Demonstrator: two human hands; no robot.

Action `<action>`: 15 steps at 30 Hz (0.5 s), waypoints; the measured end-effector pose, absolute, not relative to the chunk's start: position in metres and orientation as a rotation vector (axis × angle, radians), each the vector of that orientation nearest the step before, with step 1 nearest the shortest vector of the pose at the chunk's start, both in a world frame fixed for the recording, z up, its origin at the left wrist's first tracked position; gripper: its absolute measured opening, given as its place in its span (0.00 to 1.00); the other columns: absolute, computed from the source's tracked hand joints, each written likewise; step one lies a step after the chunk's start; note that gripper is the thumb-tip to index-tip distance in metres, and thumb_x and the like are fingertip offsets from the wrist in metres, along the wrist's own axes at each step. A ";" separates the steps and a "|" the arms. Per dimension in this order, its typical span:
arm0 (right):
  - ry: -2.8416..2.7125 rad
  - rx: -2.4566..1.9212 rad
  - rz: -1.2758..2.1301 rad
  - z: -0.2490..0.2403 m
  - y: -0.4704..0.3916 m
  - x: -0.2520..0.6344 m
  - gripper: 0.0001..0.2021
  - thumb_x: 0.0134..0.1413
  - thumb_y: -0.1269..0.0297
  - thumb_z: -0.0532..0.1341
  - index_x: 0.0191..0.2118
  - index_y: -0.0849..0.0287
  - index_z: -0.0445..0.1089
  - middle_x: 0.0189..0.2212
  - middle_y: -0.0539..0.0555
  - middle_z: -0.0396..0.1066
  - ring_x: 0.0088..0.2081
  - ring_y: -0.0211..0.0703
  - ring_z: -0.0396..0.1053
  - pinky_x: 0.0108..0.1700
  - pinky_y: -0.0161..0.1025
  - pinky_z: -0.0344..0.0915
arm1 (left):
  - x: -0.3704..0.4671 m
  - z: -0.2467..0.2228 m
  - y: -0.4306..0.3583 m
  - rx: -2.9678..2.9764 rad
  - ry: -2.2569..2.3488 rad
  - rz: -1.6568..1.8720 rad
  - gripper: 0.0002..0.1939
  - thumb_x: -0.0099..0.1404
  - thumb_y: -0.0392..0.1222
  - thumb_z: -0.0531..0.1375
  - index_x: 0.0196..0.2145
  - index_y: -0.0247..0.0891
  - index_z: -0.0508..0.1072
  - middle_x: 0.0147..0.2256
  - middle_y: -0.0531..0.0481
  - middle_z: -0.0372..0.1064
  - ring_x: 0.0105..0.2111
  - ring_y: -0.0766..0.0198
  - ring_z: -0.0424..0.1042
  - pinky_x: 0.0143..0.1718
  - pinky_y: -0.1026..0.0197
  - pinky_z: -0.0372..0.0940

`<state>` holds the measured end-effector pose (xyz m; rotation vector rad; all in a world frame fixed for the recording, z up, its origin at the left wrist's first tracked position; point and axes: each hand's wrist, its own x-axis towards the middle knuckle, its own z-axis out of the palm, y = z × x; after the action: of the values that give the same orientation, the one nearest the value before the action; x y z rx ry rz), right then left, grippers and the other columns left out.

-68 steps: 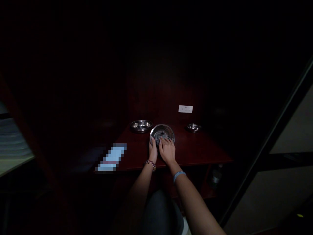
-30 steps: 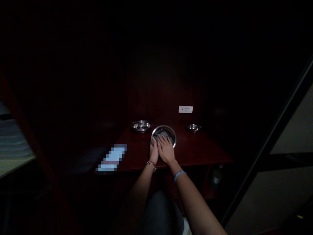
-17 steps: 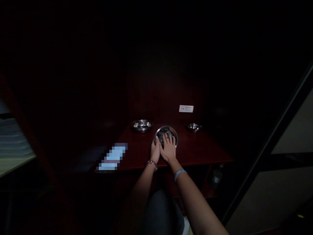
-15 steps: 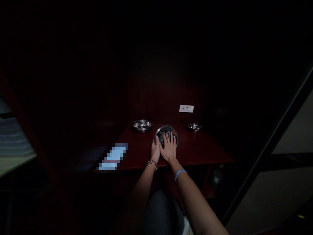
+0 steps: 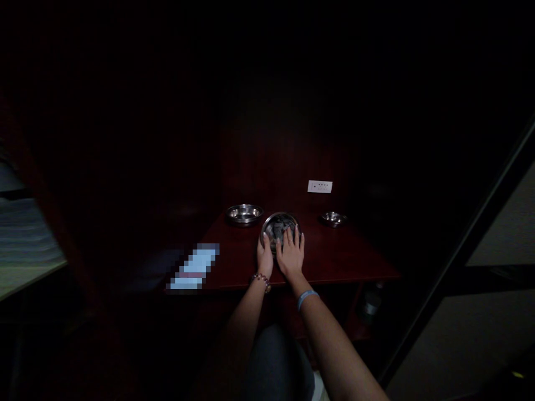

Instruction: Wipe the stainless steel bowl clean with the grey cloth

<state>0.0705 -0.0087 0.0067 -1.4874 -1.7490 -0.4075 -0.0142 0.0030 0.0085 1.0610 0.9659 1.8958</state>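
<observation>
A round metal bowl is tilted toward me above the dark red tabletop. Dark grey cloth-like material lies inside it. My left hand, with a beaded bracelet at the wrist, grips the bowl's left side, thumb over the rim. My right hand, with a blue band at the wrist, rests its spread fingers on the material and the bowl's right rim. Part of the bowl is hidden behind this hand.
A larger metal bowl sits at the back left, a smaller one at the back right. A white socket panel is on the back wall. A bottle stands below at right, and a pixelated bright patch shows at left.
The bowl has shifted slightly left and more of the grey material shows. My right hand has moved a little right and lower, toward the bowl's rim.
</observation>
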 end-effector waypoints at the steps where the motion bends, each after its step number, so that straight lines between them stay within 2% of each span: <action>1: -1.750 -1.479 -0.410 0.006 -0.008 0.070 0.28 0.69 0.56 0.43 0.66 0.69 0.56 0.67 0.59 0.52 0.71 0.53 0.37 0.69 0.54 0.35 | -0.014 0.009 0.003 1.056 0.964 1.913 0.25 0.69 0.56 0.50 0.53 0.36 0.70 0.54 0.39 0.70 0.55 0.56 0.69 0.61 0.53 0.58; 4: -1.759 -1.453 -0.405 0.006 -0.008 0.069 0.27 0.69 0.57 0.44 0.65 0.69 0.57 0.66 0.60 0.54 0.70 0.53 0.39 0.69 0.54 0.35 | -0.015 0.010 0.003 1.031 0.928 1.968 0.25 0.70 0.56 0.50 0.55 0.37 0.69 0.55 0.40 0.69 0.55 0.57 0.69 0.62 0.53 0.57; 10: -1.845 -1.354 -0.362 0.010 -0.011 0.070 0.23 0.69 0.60 0.46 0.59 0.65 0.67 0.60 0.59 0.66 0.69 0.50 0.45 0.69 0.53 0.37 | -0.017 0.014 0.001 0.934 0.902 2.063 0.24 0.70 0.53 0.50 0.57 0.38 0.67 0.59 0.42 0.65 0.60 0.58 0.64 0.64 0.55 0.53; 15: -1.884 -1.270 -0.310 0.012 -0.013 0.070 0.19 0.66 0.62 0.50 0.51 0.63 0.73 0.52 0.60 0.73 0.66 0.50 0.53 0.68 0.52 0.44 | -0.018 0.016 0.000 0.906 0.867 2.074 0.23 0.70 0.52 0.51 0.57 0.39 0.66 0.60 0.43 0.64 0.61 0.59 0.62 0.64 0.57 0.53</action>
<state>0.0697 -0.0125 0.0116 -1.2696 -1.8845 -0.3100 -0.0180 0.0000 0.0163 0.9058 0.8668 2.0742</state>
